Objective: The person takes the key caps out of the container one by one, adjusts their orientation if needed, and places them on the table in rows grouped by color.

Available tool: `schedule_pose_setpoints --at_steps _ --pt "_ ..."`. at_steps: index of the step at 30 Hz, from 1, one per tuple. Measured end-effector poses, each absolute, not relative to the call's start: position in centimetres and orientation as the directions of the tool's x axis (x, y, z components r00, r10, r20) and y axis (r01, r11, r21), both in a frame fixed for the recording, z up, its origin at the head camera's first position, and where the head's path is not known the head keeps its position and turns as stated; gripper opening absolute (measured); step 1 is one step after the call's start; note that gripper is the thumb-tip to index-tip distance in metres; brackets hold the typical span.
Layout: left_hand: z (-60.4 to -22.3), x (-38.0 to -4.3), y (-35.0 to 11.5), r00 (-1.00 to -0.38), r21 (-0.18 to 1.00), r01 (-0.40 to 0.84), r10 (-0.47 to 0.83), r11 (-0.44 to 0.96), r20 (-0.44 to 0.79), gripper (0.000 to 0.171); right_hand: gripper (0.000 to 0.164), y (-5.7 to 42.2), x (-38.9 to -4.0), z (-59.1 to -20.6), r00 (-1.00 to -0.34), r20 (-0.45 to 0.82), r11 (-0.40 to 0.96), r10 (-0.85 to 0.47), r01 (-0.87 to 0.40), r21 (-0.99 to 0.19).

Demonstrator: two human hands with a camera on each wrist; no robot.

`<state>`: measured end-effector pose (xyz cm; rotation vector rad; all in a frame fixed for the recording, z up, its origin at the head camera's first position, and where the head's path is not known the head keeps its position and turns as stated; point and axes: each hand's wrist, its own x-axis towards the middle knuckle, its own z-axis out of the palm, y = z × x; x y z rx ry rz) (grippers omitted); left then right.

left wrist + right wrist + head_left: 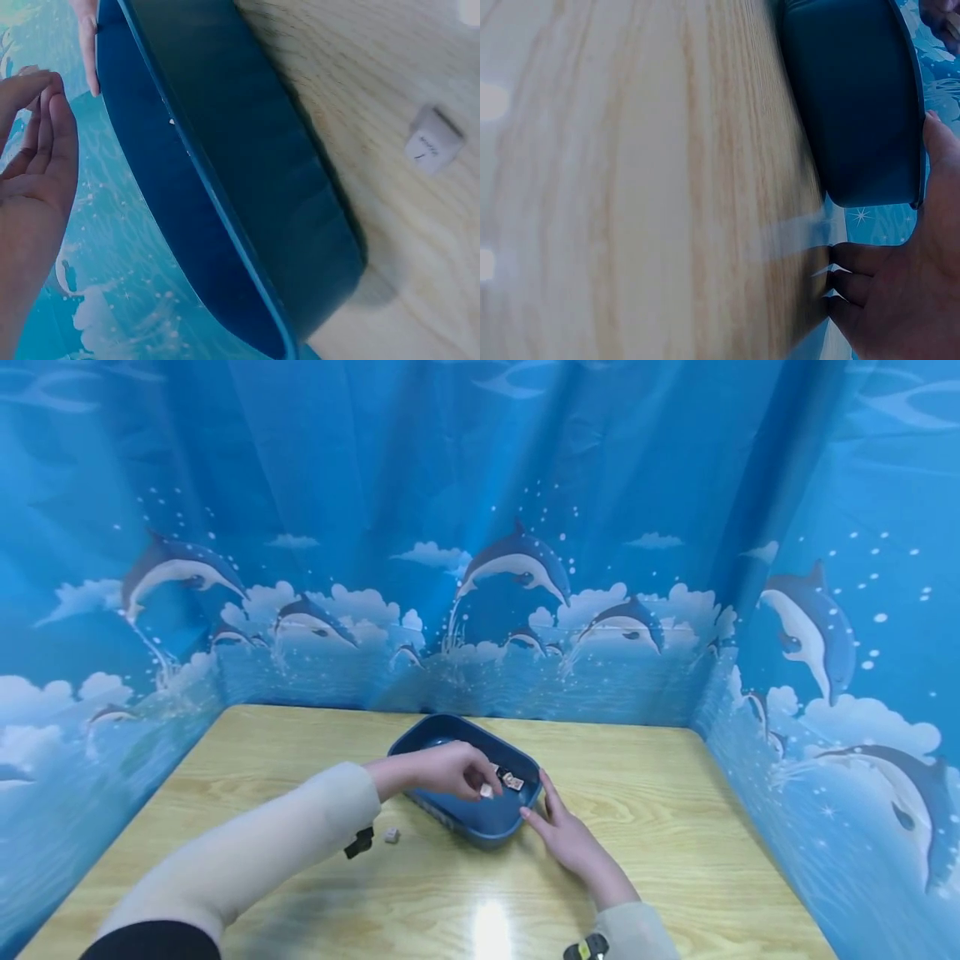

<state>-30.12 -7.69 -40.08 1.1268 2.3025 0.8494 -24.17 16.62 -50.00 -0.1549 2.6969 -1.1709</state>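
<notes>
Your left hand [453, 770] pinched small pale block [487, 791] at fingertips, above blue bin [472, 814]. Your right hand [566, 837] lay against bin's corner, thumb at rim, fingers spread rather than wrapped. More small blocks [513, 782] lay inside; loose block [392, 835] sat on tabletop [637, 793], outside bin's near side. Likely risks: fingertip hold on so small block could slip; your left wrist, over rim, could bump bin; uneven right-hand push could slide bin towards loose block.
</notes>
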Motion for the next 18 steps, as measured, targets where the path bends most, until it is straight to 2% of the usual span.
schedule_pose_setpoints --at_steps 5,10,18 --pt "-40.8 -29.3 -9.2 -0.645 0.706 0.489 0.757 0.511 -0.101 0.023 0.080 16.4 -24.1 -49.9 -0.976 -0.131 0.680 -0.173 -0.022 -0.733" --pt "-41.1 -28.1 -10.5 -0.686 0.730 0.460 0.724 0.505 -0.068 0.014 0.079 16.3 -24.1 -50.0 -0.976 -0.133 0.679 -0.172 -0.019 -0.734" --pt "-41.2 -26.4 -13.0 -0.696 0.725 0.486 0.718 0.488 -0.016 0.019 0.078 16.5 -24.2 -50.1 -0.977 -0.124 0.683 -0.173 -0.028 -0.730"
